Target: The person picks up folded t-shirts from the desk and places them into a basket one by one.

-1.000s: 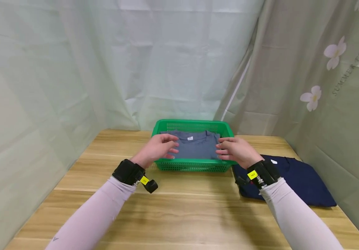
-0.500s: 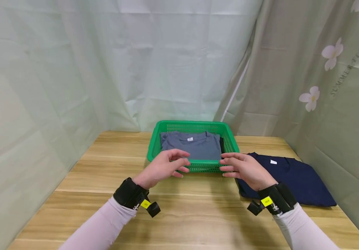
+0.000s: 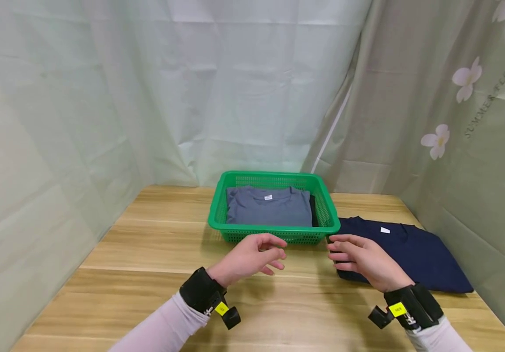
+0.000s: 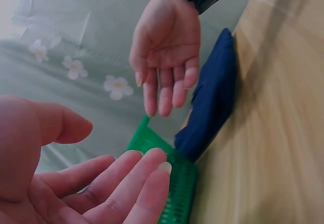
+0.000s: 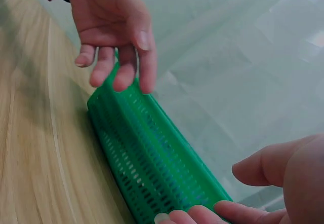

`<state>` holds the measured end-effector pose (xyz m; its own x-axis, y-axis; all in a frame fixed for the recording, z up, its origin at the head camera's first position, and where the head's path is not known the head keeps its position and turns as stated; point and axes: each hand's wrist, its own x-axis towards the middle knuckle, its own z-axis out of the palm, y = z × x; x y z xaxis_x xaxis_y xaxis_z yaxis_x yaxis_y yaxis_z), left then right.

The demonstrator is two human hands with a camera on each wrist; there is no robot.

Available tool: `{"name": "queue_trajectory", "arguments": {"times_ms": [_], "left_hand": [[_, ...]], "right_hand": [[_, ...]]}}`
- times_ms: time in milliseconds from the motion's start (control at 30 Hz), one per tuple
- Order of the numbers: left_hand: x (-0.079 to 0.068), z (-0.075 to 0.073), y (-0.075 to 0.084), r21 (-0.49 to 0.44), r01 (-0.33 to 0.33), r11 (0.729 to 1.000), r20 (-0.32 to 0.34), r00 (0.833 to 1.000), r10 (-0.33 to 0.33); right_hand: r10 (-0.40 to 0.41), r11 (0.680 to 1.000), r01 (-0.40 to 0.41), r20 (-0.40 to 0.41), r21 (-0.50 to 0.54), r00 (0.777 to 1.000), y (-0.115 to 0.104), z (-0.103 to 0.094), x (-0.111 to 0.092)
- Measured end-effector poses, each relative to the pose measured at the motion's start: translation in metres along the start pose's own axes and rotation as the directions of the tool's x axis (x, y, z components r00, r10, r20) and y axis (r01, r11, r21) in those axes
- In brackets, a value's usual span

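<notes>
A folded grey T-shirt (image 3: 270, 209) with a small white neck label lies inside the green plastic basket (image 3: 274, 229) at the back of the table. Just in front of the basket's near side is my left hand (image 3: 250, 259), its fingers relaxed and holding nothing. My right hand (image 3: 366, 261) hovers at the basket's near right corner, over the left edge of a folded navy T-shirt (image 3: 410, 256); its fingers are loosely bent with nothing between them. Both palms face each other in the left wrist view. Something black shows beside the grey shirt in the basket.
The wooden table (image 3: 155, 288) extends to the left and front of the basket. A pale curtain (image 3: 243, 98) hangs right behind it, and a flowered curtain (image 3: 490, 195) borders the right side next to the navy shirt.
Both hands have drawn back from above the grey T-shirt in the basket toward the front and shifted somewhat right. The basket and both shirts stay in place.
</notes>
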<state>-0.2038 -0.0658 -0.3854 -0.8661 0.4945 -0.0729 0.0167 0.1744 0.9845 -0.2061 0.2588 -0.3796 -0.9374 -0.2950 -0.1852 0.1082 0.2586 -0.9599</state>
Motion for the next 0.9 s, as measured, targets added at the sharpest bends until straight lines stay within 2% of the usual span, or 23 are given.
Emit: {"name": "queue_trajectory", "arguments": {"times_ms": [200, 400, 533, 633, 767, 900], "left_hand": [[0.007, 0.018, -0.009, -0.022, 0.000, 1.000, 0.033, 0.999, 0.001], [0.017, 0.038, -0.018, -0.075, 0.047, 0.996, 0.048, 0.998, -0.044], [0.025, 0.049, -0.024, -0.094, 0.071, 0.993, 0.055, 0.996, -0.066], [0.031, 0.057, -0.027, -0.097, 0.081, 0.992, 0.051, 0.996, -0.076], [0.043, 0.069, -0.029, -0.103, 0.083, 0.991, 0.023, 0.996, -0.081], [0.059, 0.083, -0.030, -0.085, 0.094, 0.992, -0.032, 0.995, -0.097]], "right_hand": [[0.013, 1.000, -0.014, -0.035, -0.016, 0.999, 0.011, -0.016, -0.005], [0.048, 0.997, -0.053, -0.100, -0.053, 0.994, 0.020, -0.040, -0.011], [0.034, 0.986, -0.063, -0.179, -0.157, 0.983, 0.029, -0.065, -0.015], [0.025, 0.957, -0.108, -0.294, -0.269, 0.956, 0.034, -0.086, -0.018], [-0.018, 0.910, -0.162, -0.426, -0.381, 0.905, 0.040, -0.117, -0.024], [-0.061, 0.844, -0.227, -0.507, -0.485, 0.860, 0.048, -0.144, -0.034]]}}
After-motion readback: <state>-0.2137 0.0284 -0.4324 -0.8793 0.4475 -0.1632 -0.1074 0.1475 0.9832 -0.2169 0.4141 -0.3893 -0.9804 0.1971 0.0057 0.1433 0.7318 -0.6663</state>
